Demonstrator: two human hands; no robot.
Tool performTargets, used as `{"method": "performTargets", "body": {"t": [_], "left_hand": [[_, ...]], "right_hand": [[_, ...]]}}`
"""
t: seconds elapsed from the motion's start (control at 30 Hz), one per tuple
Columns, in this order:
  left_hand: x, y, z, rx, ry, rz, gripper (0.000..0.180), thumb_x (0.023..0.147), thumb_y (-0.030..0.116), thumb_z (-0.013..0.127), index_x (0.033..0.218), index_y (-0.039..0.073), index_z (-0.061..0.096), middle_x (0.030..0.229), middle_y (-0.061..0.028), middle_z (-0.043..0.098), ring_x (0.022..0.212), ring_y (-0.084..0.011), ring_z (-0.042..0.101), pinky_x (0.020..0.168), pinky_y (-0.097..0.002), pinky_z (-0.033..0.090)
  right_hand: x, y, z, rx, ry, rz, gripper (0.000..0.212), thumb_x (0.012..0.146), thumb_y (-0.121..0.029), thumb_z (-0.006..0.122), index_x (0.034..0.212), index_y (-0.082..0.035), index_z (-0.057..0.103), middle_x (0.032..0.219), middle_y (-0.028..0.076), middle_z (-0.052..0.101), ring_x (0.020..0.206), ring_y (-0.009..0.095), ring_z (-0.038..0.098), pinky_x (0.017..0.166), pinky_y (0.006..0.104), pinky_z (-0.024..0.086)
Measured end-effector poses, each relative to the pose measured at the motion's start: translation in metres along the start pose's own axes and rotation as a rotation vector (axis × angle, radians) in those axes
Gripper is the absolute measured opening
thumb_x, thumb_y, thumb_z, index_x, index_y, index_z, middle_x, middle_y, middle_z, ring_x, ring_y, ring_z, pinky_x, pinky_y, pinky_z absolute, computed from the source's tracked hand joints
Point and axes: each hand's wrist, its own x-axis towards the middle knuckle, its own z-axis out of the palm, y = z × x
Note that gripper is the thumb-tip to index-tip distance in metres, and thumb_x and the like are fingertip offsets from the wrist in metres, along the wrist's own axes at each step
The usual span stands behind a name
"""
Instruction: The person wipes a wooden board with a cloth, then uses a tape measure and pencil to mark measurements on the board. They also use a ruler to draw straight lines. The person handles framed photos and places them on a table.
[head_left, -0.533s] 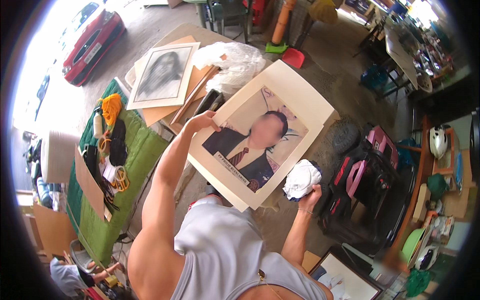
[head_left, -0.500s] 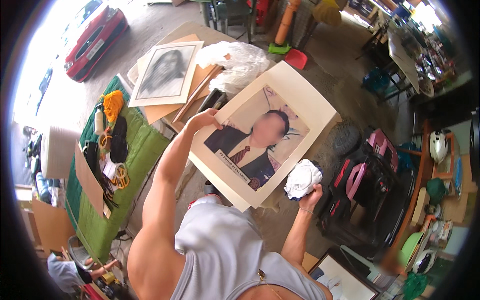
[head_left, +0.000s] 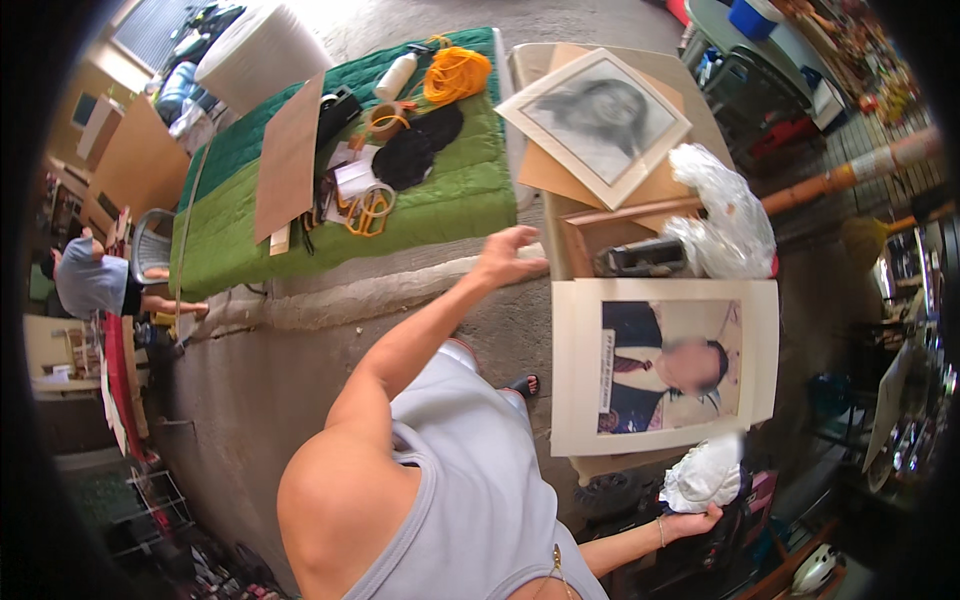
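My left hand (head_left: pixel 510 258) is off the matted portrait, thumb and fingers apart and nothing between them. It hovers near the edge of the table, between the green quilt and the portrait. The matted portrait photo (head_left: pixel 668 367), a person in a dark suit within a cream border, lies sideways on the near end of the table. My right hand (head_left: pixel 693 522) grips a bunched white cloth (head_left: pixel 702 476) just below the portrait's lower right edge. Some dark material shows under the cloth. Part of that hand's fingers is hidden behind it.
Beyond the portrait are a wooden frame (head_left: pixel 588 235), clear plastic bag (head_left: pixel 735 215) and matted pencil drawing (head_left: pixel 600 125). A green quilted surface (head_left: pixel 410 205) at left bears orange cord (head_left: pixel 455 75), tape roll (head_left: pixel 386 120) and brown board (head_left: pixel 290 165). Another person (head_left: pixel 92 275) is far left.
My view has swung left. My left hand has let go of the matted portrait, which now rests on the table. The white cloth remains in my right hand.
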Motion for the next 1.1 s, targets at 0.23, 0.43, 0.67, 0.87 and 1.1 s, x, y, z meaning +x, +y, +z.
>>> {"method": "performTargets", "body": {"t": [0.23,0.43,0.67,0.87,1.1], "left_hand": [[-0.020,-0.252,-0.221,0.308,0.768,-0.474,0.042,0.076,0.032,0.074,0.105,0.003,0.067,0.104,-0.0178,0.065,0.097,-0.0316,0.062,0.088,-0.0407,0.049],[-0.069,-0.304,-0.328,0.300,0.898,-0.489,0.057,0.074,0.039,0.080,0.116,0.003,0.064,0.103,-0.0122,0.061,0.085,-0.0237,0.062,0.076,-0.0355,0.050],[-0.086,-0.262,-0.410,-0.309,1.108,-0.319,0.041,0.081,0.032,0.076,0.103,-0.001,0.068,0.087,-0.0090,0.067,0.084,-0.0153,0.064,0.073,-0.0305,0.052],[-0.095,-0.224,-0.484,-1.377,1.088,-0.319,0.031,0.088,0.028,0.065,0.100,-0.001,0.066,0.091,-0.0153,0.070,0.083,-0.0244,0.068,0.077,-0.0376,0.057],[-0.072,-0.214,-0.597,-1.269,0.811,-0.382,0.022,0.090,0.019,0.060,0.094,-0.002,0.066,0.090,-0.0168,0.071,0.078,-0.0226,0.070,0.072,-0.0356,0.059]], "right_hand": [[-0.098,0.035,0.175,0.006,-0.393,0.226,0.065,0.072,-0.034,0.053,0.124,0.003,0.053,0.121,0.017,0.058,0.107,0.033,0.059,0.093,0.0431,0.048],[-0.199,0.105,0.316,-0.123,-0.560,0.354,0.064,0.067,-0.027,0.050,0.122,0.004,0.055,0.123,0.017,0.060,0.110,0.033,0.060,0.098,0.0423,0.047],[-0.268,0.162,0.434,-0.172,-0.891,0.593,0.065,0.067,-0.020,0.051,0.127,0.003,0.051,0.127,0.018,0.057,0.118,0.034,0.056,0.104,0.0438,0.043],[-0.273,0.263,0.496,-0.255,-0.967,0.318,0.042,0.077,-0.009,0.059,0.118,0.000,0.055,0.129,0.014,0.056,0.116,0.028,0.055,0.100,0.0378,0.043],[-0.280,0.359,0.529,-0.955,-1.438,-0.718,0.024,0.074,-0.012,0.069,0.096,-0.005,0.063,0.134,0.025,0.050,0.123,0.042,0.048,0.105,0.0449,0.037]]}}
